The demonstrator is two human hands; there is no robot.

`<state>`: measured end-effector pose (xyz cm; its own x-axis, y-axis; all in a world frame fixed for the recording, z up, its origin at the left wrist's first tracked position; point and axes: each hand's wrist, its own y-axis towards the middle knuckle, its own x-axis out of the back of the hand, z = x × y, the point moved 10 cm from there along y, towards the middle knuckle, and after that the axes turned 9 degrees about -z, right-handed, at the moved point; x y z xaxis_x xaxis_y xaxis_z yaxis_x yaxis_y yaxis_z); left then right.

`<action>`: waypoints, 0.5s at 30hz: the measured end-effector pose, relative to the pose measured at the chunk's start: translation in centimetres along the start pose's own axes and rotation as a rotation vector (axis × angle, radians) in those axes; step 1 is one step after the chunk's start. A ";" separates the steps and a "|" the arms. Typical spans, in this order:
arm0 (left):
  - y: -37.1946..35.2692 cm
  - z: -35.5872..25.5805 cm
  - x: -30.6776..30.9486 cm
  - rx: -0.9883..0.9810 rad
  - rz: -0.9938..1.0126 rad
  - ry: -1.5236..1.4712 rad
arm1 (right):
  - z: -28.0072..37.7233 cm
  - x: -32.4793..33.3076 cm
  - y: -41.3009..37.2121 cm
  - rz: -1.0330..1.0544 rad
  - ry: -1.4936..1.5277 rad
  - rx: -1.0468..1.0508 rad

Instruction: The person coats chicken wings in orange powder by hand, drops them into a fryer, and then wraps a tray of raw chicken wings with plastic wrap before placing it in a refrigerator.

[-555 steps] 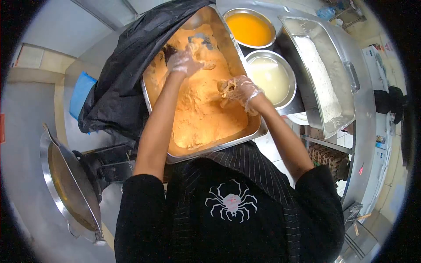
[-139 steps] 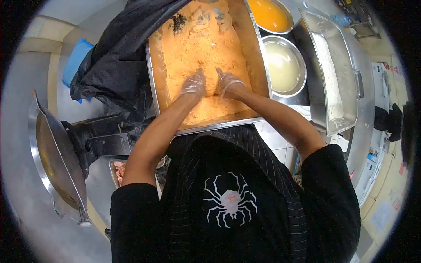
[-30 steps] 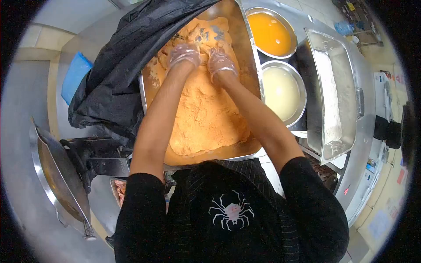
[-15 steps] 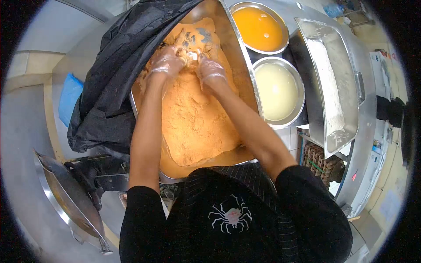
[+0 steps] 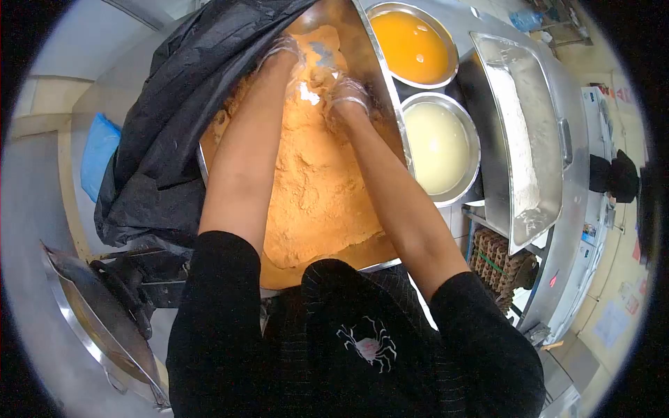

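Note:
A deep metal tray (image 5: pixel 385 80) holds a thick bed of orange breading-like powder (image 5: pixel 313 202), with a bare patch of metal showing at its far end. My left hand (image 5: pixel 284 54), in a clear plastic glove, reaches to the far left of the powder beside a black cloth (image 5: pixel 185 118); its fingers are hidden. My right hand (image 5: pixel 346 97), gloved the same way, is low in the powder near the tray's right wall, its fingers mostly out of sight. A small white lump or patch (image 5: pixel 309 93) lies between the two hands.
To the right stand a bowl of orange liquid (image 5: pixel 411 49), a bowl of pale yellow liquid (image 5: pixel 437 146) and a long metal pan with white flour (image 5: pixel 517 139). Stacked egg trays (image 5: pixel 493 261) sit below. A large wok (image 5: pixel 90 320) is at lower left, a blue bag (image 5: pixel 100 157) above it.
My left hand has moved forward, farther toward the far end of the tray. The right hand has shifted slightly up and right, so the hands are wider apart. The white patch shows more clearly.

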<state>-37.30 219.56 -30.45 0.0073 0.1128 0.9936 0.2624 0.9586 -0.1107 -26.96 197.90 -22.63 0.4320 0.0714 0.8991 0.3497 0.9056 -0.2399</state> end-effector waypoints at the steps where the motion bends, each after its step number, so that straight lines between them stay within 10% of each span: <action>1: -0.6 -0.2 1.5 0.031 0.001 0.004 | 0.0 -0.5 -0.5 0.001 0.002 -0.009; 4: -3.5 -1.4 4.0 -0.021 0.038 0.120 | -3.6 -0.9 -1.9 -0.248 0.490 -0.400; 9: -10.3 -3.0 8.2 -0.134 0.179 0.171 | -0.9 1.1 -4.0 -0.210 0.450 0.014; 11: -13.8 -3.2 10.6 -0.119 0.154 0.032 | 1.4 5.2 -6.6 -0.320 0.188 0.185; 15: -24.2 -3.0 15.4 0.048 -0.005 -0.731 | -0.6 4.1 -7.3 -0.075 0.574 0.083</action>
<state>-40.62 197.32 -12.44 -0.6437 0.2384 0.7272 0.2183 0.9680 -0.1240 -27.26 191.32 -17.44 0.7979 -0.2107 0.5647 0.3401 0.9309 -0.1333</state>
